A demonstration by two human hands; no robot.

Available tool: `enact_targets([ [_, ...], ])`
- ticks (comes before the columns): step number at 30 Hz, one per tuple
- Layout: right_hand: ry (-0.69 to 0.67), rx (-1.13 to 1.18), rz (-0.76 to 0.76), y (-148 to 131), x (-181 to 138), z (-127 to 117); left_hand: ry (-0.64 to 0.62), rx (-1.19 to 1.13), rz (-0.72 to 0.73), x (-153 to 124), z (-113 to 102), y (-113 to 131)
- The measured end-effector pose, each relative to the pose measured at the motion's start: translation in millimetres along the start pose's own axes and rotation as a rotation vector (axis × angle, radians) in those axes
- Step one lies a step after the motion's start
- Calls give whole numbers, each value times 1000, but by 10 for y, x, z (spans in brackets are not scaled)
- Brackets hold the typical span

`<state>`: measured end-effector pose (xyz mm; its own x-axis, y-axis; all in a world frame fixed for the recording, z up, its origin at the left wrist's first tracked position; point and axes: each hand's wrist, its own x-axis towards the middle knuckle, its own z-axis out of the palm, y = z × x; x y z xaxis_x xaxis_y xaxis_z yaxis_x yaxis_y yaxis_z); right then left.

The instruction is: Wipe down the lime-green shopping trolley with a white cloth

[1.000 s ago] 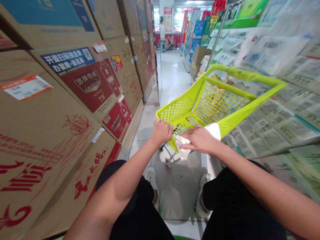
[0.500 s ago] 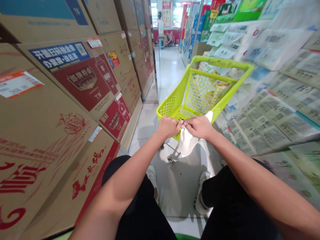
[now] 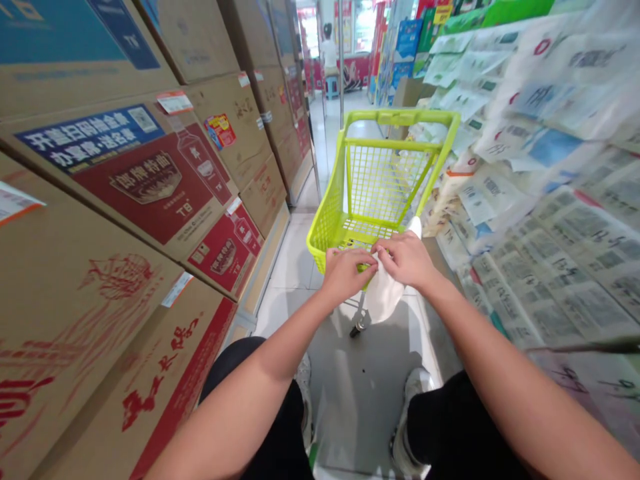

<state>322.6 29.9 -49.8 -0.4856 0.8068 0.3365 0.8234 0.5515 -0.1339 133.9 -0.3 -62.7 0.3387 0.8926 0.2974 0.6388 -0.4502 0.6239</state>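
Note:
A lime-green plastic shopping trolley [image 3: 386, 175] stands in the aisle in front of me, its basket holding nothing I can see. My left hand [image 3: 347, 272] is closed over the near rim of the trolley. My right hand [image 3: 409, 259] grips a white cloth [image 3: 384, 296] against the same rim, just right of the left hand. Most of the cloth hangs down below the rim. A trolley wheel [image 3: 356, 329] shows under my hands. My knees in black trousers are bent at the bottom of the view.
Stacked brown and red cardboard cartons [image 3: 150, 187] wall the left side. Shelves of packaged paper goods [image 3: 540, 173] line the right. The narrow tiled aisle [image 3: 350, 373] runs ahead to a person in white [image 3: 329, 52] far off by red displays.
The trolley has swung from tilted right to straight ahead. My hands have moved closer together at the rim, and the cloth now hangs lower from my right hand.

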Motion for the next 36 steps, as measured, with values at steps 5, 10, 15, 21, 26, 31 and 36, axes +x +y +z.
enact_targets([
  [5,-121,114,-54,157,193,-148,221,-67,-159,103,-163,-40],
  [10,-115,143,-26,281,310,-67,383,332,-238,42,-296,-218],
  [15,21,43,-82,251,147,16,525,157,-284,203,-276,-614],
  [21,-164,-73,-90,-55,-175,-61,481,-346,-637,535,-214,-1019],
  [26,-251,-235,24,-440,-44,50,480,-433,-617,473,-31,-911],
  [31,-274,-229,-137,-650,219,177,492,-425,-587,388,-66,-864],
  [36,-303,-215,-30,-491,167,127,322,-522,-562,365,-354,-896],
])
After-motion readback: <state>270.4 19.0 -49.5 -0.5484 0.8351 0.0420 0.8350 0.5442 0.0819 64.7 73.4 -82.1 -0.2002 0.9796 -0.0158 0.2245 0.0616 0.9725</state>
